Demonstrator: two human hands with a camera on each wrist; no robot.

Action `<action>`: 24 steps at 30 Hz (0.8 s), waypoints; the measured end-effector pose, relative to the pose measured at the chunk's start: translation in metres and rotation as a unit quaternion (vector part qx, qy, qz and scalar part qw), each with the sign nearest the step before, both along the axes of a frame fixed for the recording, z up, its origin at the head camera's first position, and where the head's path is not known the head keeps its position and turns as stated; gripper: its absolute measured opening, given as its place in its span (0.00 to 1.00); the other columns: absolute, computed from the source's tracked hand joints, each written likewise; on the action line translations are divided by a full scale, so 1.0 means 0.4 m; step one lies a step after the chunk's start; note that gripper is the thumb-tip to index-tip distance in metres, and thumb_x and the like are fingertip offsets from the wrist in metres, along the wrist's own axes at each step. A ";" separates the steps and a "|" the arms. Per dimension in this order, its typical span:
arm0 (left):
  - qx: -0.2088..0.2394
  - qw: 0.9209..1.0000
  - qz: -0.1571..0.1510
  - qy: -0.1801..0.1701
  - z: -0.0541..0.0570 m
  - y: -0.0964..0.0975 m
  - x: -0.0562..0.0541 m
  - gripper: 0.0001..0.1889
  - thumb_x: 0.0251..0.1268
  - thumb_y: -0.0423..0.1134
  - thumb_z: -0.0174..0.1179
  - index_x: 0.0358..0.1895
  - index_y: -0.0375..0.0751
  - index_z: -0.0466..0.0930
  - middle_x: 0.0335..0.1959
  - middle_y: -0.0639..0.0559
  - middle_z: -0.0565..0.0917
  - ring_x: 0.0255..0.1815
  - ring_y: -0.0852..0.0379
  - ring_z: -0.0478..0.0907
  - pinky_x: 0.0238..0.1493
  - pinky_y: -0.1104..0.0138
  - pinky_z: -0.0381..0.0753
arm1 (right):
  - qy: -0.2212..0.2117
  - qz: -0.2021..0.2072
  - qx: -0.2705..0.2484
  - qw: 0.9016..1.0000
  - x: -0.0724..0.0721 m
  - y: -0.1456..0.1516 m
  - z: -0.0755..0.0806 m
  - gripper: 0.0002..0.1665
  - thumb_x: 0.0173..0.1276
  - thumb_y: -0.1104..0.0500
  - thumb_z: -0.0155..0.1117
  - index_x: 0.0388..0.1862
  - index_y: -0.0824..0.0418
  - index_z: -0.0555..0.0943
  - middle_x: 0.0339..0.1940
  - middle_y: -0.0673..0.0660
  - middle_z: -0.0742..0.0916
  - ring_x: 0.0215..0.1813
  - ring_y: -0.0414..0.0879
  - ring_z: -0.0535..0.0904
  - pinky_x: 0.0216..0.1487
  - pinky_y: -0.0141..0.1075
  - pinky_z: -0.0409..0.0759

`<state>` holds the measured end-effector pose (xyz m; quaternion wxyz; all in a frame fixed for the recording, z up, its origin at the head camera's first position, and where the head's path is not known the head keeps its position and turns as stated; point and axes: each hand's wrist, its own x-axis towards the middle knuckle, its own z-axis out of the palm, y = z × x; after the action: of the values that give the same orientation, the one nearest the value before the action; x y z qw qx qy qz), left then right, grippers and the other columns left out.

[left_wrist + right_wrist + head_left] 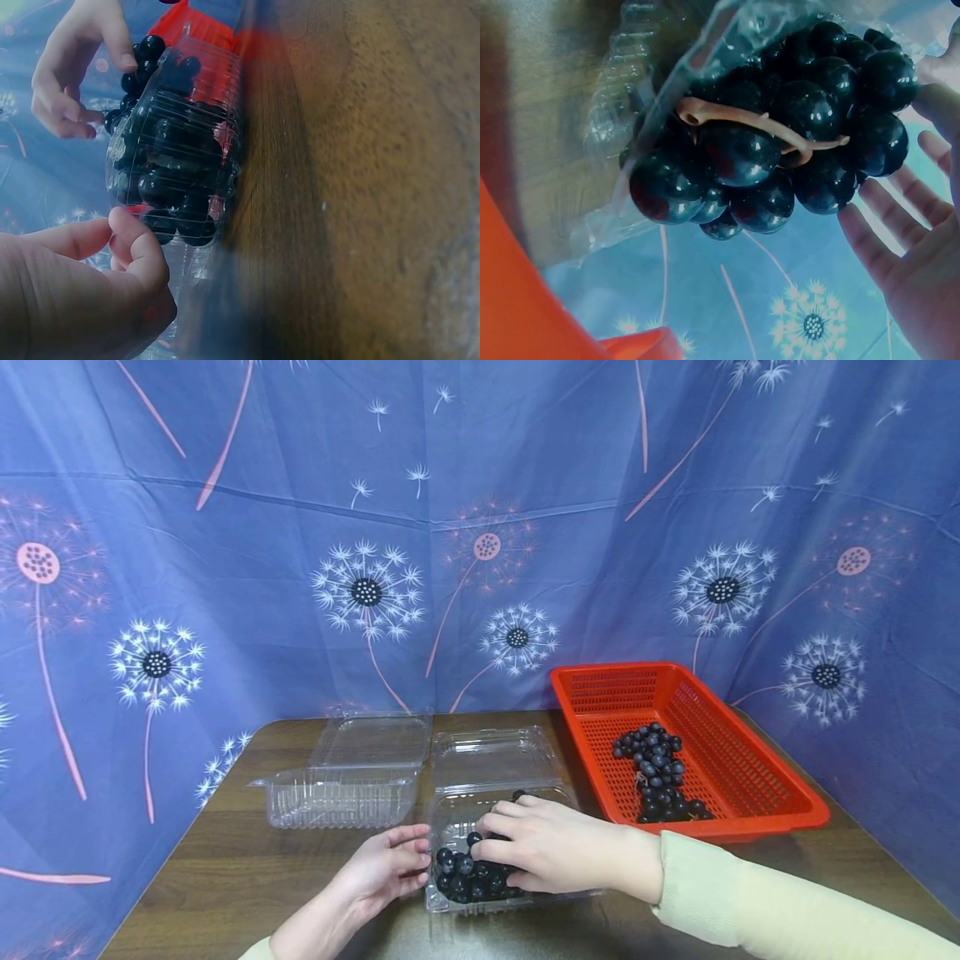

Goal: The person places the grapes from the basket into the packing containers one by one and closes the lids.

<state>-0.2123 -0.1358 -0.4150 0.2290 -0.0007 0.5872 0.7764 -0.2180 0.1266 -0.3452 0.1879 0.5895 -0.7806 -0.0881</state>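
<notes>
Pale sleeve (701, 893), foremost; beyond it, the right hand (547, 843), fingers extended and touching, not clenched around, a bunch of dark grapes (467, 887). Bunch lies within a clear container (444, 814), directly beneath this nearer hand and rightward of the left hand (386, 864), relaxed at the end wall, contact uncertain. Left: second container (341, 797), lid back. Right: red basket (727, 752) bearing another bunch (656, 768), long axis pointing away from the person.
</notes>
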 end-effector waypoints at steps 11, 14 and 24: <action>-0.007 1.000 0.005 0.010 -0.003 0.001 -0.001 0.31 0.55 0.22 0.54 0.64 0.23 0.56 0.40 0.49 0.72 0.33 0.60 0.73 0.39 0.68 0.76 | -0.001 -0.016 -0.034 0.999 0.000 0.043 0.005 0.31 0.52 0.43 0.71 0.55 0.46 0.73 0.49 0.45 0.78 0.50 0.40 0.73 0.45 0.35 0.75; -0.009 1.000 0.009 0.010 -0.003 0.002 -0.003 0.31 0.55 0.22 0.54 0.65 0.23 0.56 0.41 0.49 0.72 0.33 0.60 0.72 0.39 0.69 0.76 | -0.003 -0.022 -0.043 0.999 -0.009 0.052 0.015 0.31 0.52 0.44 0.71 0.54 0.47 0.73 0.48 0.45 0.78 0.49 0.40 0.74 0.45 0.35 0.75; -0.008 1.000 0.011 0.005 -0.005 0.000 -0.009 0.32 0.55 0.22 0.54 0.65 0.24 0.56 0.41 0.49 0.72 0.34 0.60 0.72 0.39 0.68 0.75 | -0.003 -0.042 -0.043 0.998 -0.054 0.071 0.070 0.29 0.54 0.45 0.70 0.54 0.48 0.74 0.47 0.44 0.78 0.48 0.40 0.74 0.40 0.35 0.76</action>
<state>-0.2157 -0.1357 -0.4170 0.2180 -0.0050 0.5941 0.7743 -0.2397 0.1549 -0.3172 0.2071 0.5478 -0.8083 -0.0607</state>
